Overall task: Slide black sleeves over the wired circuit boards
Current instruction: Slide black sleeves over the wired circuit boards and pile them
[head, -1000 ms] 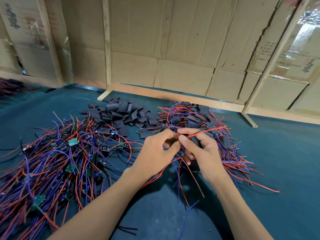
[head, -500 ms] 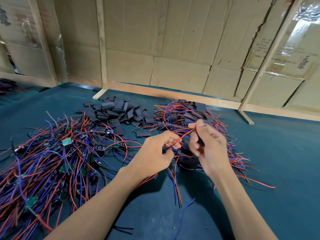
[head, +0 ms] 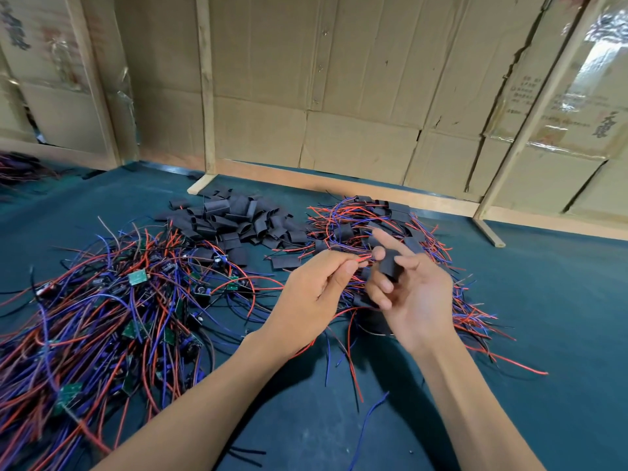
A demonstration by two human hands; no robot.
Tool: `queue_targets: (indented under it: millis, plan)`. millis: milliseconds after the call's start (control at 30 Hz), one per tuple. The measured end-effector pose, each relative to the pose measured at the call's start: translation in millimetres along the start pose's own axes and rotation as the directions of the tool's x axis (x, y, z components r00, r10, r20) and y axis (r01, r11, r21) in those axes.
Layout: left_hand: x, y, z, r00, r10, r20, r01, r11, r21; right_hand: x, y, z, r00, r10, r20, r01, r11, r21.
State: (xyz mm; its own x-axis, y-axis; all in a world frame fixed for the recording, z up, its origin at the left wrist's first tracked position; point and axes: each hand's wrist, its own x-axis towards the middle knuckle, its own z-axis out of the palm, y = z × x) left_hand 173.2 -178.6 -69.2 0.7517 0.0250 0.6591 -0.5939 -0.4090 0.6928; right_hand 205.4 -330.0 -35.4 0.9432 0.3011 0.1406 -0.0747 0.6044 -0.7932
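Head view: the left hand (head: 316,294) pinches a red wire (head: 362,259), while the right hand (head: 413,294) holds a black sleeve (head: 390,265) between thumb and fingers (index pointing out). Sleeving seems underway above the table; next, pull the sleeve fully over the board.

Surface: dark teal mat (head: 560,300) | left: heap of bare green circuit boards on red and blue wires (head: 102,317) | rear centre: pile of loose black sleeves (head: 234,219) | right: heap of sleeved wired boards (head: 401,226) | far left edge: further wire bundle (head: 20,168) | near edge: stray black wire offcuts (head: 243,453)
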Motion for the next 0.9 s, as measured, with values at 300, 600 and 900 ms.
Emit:
queue_targets:
  millis: [300,600,900]
  plan:
    - [-0.8,-0.4,1.6,0.990,0.002,-0.141,0.001,1.000,0.019,-2.4,-3.2,-0.1,0.997,0.060,0.046,-0.057,0.996,-0.074]
    - [-1.6,3.0,1.1,0.981,0.043,-0.187,-0.040,0.999,0.022,-2.2,4.7,2.8,0.998,-0.049,-0.036,0.047,0.997,-0.058]
    - [-2.1,2.1,2.1,0.983,0.080,-0.163,-0.065,0.994,0.091,-2.7,9.7,3.7,0.996,-0.019,-0.082,0.014,0.998,-0.067]
